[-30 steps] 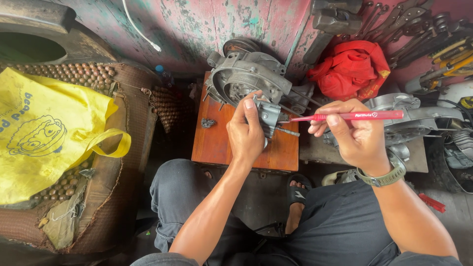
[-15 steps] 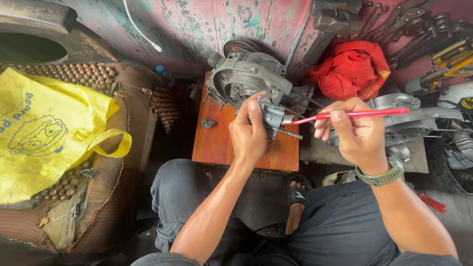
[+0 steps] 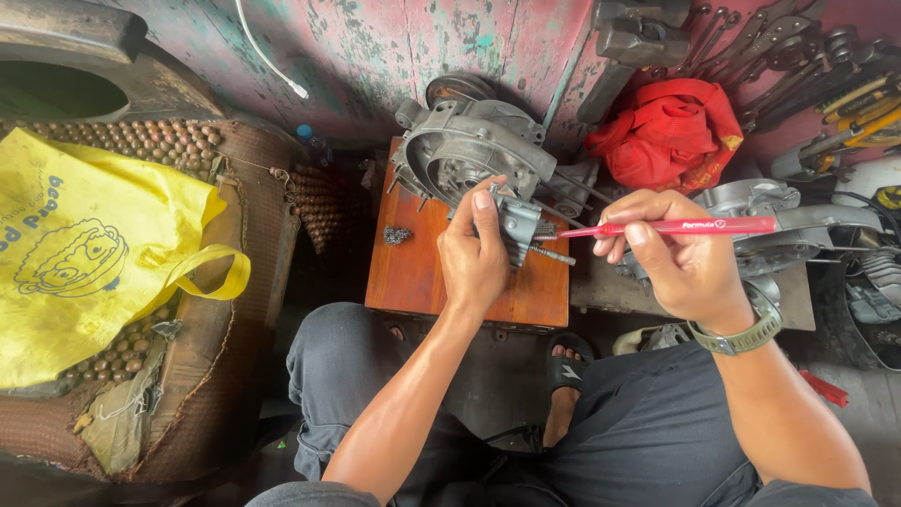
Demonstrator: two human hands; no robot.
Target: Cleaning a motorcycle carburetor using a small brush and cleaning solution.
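1. The left hand [image 3: 477, 258] is clenched around a small grey metal engine part [image 3: 519, 225], likely a carburettor body, and holds it up over the orange wooden worktop [image 3: 422, 272]; a thin metal pin juts from the part towards the right.
2. The right hand [image 3: 680, 258] pinches a red toothbrush [image 3: 676, 226] between thumb and fingers; its head end points at the part and seems to touch it, though the bristles are too small to make out.
3. A large grey engine casing [image 3: 469, 150] stands at the far edge of the worktop, just behind the part; a small dark clump of debris [image 3: 396, 234] lies on the wood.
4. A red cloth [image 3: 671, 131] lies near spanners by the wall; a yellow bag [image 3: 84, 253] rests on a beaded seat cover at the left.
5. Risk, as a judgement: the part hangs in a one-handed grip, so a hard push from the toothbrush could twist it loose onto the worktop; the jutting pin could bend or jab the fingers.
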